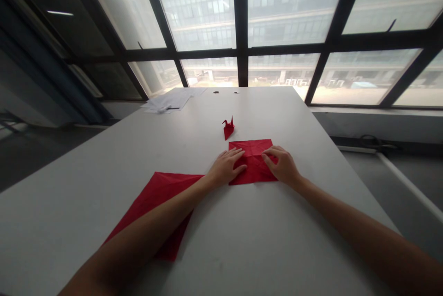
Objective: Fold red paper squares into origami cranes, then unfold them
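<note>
A creased square of red paper lies on the table, with fold lines crossing its middle. My left hand rests on its left side, fingers stretched out and pressing down on the sheet. At the right side, my right hand has its thumb and forefinger drawn together on the paper near the horizontal crease. Just beyond the square stands a red folded paper crane. A larger red sheet lies to the left, partly hidden under my left forearm.
The long white table reaches to the windows. White papers with a dark pen-like item lie at its far left edge. Two small dark spots mark the far end. A blue curtain hangs at left.
</note>
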`<action>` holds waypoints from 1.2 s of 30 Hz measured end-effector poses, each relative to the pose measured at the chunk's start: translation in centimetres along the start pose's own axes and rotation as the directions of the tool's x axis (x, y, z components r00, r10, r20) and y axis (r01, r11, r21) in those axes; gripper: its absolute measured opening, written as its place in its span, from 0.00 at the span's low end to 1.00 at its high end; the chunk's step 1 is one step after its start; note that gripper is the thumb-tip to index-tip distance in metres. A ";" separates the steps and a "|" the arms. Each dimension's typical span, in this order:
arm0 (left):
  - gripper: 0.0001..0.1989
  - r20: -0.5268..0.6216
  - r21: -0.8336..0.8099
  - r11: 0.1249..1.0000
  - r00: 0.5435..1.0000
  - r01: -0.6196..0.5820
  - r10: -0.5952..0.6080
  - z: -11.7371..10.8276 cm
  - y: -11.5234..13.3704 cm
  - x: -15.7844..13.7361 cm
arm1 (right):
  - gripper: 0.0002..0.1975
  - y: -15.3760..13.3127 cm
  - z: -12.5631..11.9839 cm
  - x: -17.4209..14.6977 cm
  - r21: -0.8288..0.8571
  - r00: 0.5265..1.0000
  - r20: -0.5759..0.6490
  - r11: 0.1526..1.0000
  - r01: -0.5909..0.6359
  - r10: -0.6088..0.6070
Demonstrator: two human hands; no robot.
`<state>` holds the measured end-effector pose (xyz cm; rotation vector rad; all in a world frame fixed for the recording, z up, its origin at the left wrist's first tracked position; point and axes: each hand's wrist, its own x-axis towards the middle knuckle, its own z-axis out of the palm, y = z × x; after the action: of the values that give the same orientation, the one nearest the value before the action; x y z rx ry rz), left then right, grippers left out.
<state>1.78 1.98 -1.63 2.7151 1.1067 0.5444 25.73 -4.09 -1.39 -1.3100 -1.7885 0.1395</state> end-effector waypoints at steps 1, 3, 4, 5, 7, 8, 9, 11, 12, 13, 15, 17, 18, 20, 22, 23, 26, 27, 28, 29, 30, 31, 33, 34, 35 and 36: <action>0.28 0.004 -0.005 1.000 1.000 -0.001 0.001 0.0 -0.1 0.0 | 0.09 0.4 0.0 0.1 -0.011 1.000 -0.011 1.000 0.010 -0.010; 0.27 -0.012 -0.031 1.000 1.000 -0.005 0.004 0.1 -0.3 0.1 | 0.14 1.3 0.0 0.2 -0.057 0.999 0.041 0.998 0.035 -0.032; 0.26 -0.026 -0.050 0.999 1.000 -0.012 0.011 0.1 -0.4 0.2 | 0.15 1.7 0.0 0.2 -0.080 0.995 0.091 0.996 0.050 -0.042; 0.25 -0.046 -0.073 0.997 0.999 -0.023 0.019 0.1 -0.6 0.2 | 0.15 2.0 0.1 0.1 -0.098 0.990 0.134 0.993 0.062 -0.049; 0.22 -0.093 -0.126 0.991 0.995 -0.048 0.036 0.2 -0.8 0.4 | 0.12 2.3 0.2 0.1 -0.116 0.982 0.181 0.990 0.077 -0.055; 0.20 -0.118 -0.153 0.987 0.992 -0.056 0.038 0.2 -1.0 0.4 | 0.11 2.4 0.3 0.0 -0.117 0.982 0.180 0.990 0.078 -0.056; 0.18 -0.142 -0.181 0.982 0.989 -0.059 0.034 0.2 -1.1 0.5 | 0.10 2.4 0.3 0.0 -0.111 0.984 0.172 0.991 0.077 -0.057; 0.13 -0.179 -0.236 0.970 0.984 -0.055 0.012 0.2 -1.2 0.6 | 0.08 2.4 0.3 0.0 -0.091 0.987 0.152 0.993 0.070 -0.056; 0.10 -0.195 -0.261 0.964 0.981 -0.051 -0.001 0.2 -1.2 0.6 | 0.08 2.4 0.3 0.0 -0.079 0.988 0.142 0.995 0.063 -0.052; 0.07 -0.211 -0.285 0.957 0.977 -0.049 -0.013 0.2 -1.1 0.6 | 0.07 2.3 0.2 0.1 -0.069 0.990 0.133 0.996 0.055 -0.045; 0.05 -0.247 -0.330 0.942 0.968 -0.054 -0.031 0.0 -0.9 0.6 | 0.07 2.2 0.0 0.2 -0.048 0.993 0.108 0.998 0.041 -0.035; 0.05 -0.297 -0.367 0.927 0.954 -0.074 -0.042 -0.4 -0.6 0.6 | 0.08 1.9 -0.2 0.3 -0.011 0.998 0.052 0.999 0.041 -0.040; 0.04 -0.327 -0.378 0.922 0.944 -0.086 -0.046 -0.6 -0.4 0.6 | 0.08 1.7 -0.4 0.3 0.015 0.999 0.011 0.999 0.048 -0.048; 0.04 -0.391 -0.382 0.917 0.919 -0.114 -0.049 -1.0 -0.1 0.5 | 0.08 1.3 -0.6 0.4 0.068 0.995 -0.076 0.995 0.068 -0.063; 0.05 -0.432 -0.364 0.919 0.901 -0.149 -0.025 -1.2 0.1 0.5 | 0.07 1.1 -0.6 0.4 0.099 0.989 -0.122 0.991 0.091 -0.079; 0.05 -0.433 -0.351 0.921 0.901 -0.169 0.000 -1.3 0.2 0.5 | 0.07 1.1 -0.6 0.4 0.099 0.989 -0.121 0.990 0.102 -0.090; 0.04 -0.366 -0.302 0.931 0.927 -0.205 0.085 -1.3 0.1 0.4 | 0.07 1.4 -0.5 0.4 0.036 0.991 -0.038 0.991 0.130 -0.129; 0.04 -0.338 -0.289 0.935 0.936 -0.206 0.101 -1.3 0.0 0.4 | 0.07 1.6 -0.4 0.4 0.004 0.990 0.002 0.990 0.143 -0.143; 0.04 -0.317 -0.281 0.938 0.942 -0.203 0.109 -1.2 -0.1 0.4 | 0.08 1.7 -0.4 0.4 -0.026 0.987 0.040 0.987 0.158 -0.157; 0.04 -0.303 -0.278 0.940 0.947 -0.198 0.110 -1.1 -0.1 0.3 | 0.09 1.9 -0.3 0.4 -0.051 0.983 0.070 0.984 0.171 -0.168; 0.04 -0.297 -0.280 0.940 0.949 -0.194 0.108 -1.1 -0.2 0.4 | 0.09 2.0 -0.3 0.4 -0.070 0.981 0.090 0.981 0.181 -0.174; 0.04 -0.294 -0.283 0.940 0.950 -0.191 0.104 -1.0 -0.3 0.4 | 0.09 2.2 -0.2 0.4 -0.082 0.979 0.098 0.979 0.185 -0.177; 0.04 -0.285 -0.287 0.940 0.953 -0.185 0.101 -1.0 -0.4 0.4 | 0.08 2.3 -0.2 0.4 -0.093 0.981 0.093 0.979 0.182 -0.173; 0.04 -0.279 -0.283 0.941 0.955 -0.186 0.105 -1.0 -0.4 0.4 | 0.08 2.4 -0.2 0.4 -0.093 0.982 0.085 0.979 0.179 -0.171; 0.04 -0.273 -0.271 0.944 0.955 -0.189 0.112 -1.1 -0.3 0.4 | 0.08 2.4 -0.2 0.4 -0.092 0.982 0.080 0.979 0.181 -0.174; 0.03 -0.268 -0.249 0.949 0.955 -0.194 0.125 -1.2 -0.3 0.4 | 0.08 2.4 -0.3 0.4 -0.088 0.981 0.076 0.978 0.187 -0.180</action>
<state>1.36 2.45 -0.50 2.5548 0.7885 1.0089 27.59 -2.85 -2.30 -1.2106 -1.9852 -0.0034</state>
